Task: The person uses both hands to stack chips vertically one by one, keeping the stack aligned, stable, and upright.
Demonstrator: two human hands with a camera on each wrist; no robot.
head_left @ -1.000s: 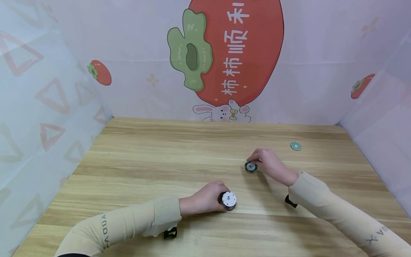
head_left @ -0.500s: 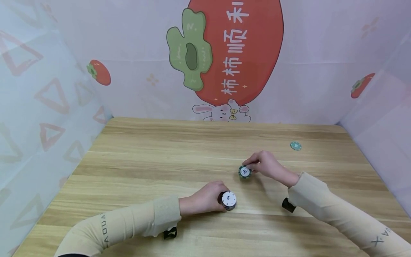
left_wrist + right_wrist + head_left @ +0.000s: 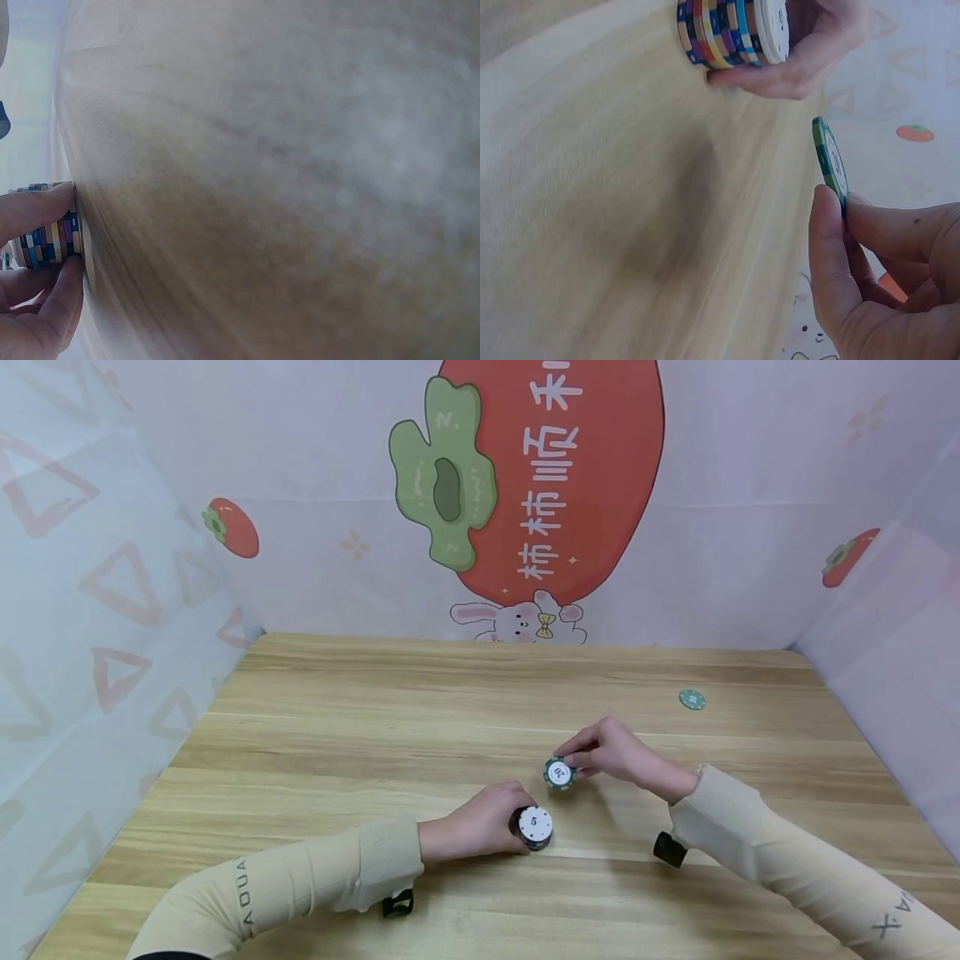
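My left hand (image 3: 483, 821) grips a stack of poker chips (image 3: 536, 827) that stands on the table, a white chip marked 5 on top. In the left wrist view, thumb and fingers lie on both sides of the stack (image 3: 51, 238), whose edges show many colours. Between thumb and fingers, my right hand (image 3: 621, 752) pinches a green poker chip (image 3: 559, 773) marked 20. That chip (image 3: 829, 159) is held above the tabletop, apart from the stack (image 3: 731, 30), as the right wrist view shows. Behind the right hand lies another green chip (image 3: 692, 699), flat on the table.
The wooden table (image 3: 360, 710) is bounded by a printed back wall (image 3: 315, 552) and side walls. A black strap (image 3: 397, 903) shows under the left cuff, and a black piece (image 3: 670, 850) under the right one.
My right hand has moved the green chip left and nearer to me, closer to the stack. The left hand and its stack have stayed in place.
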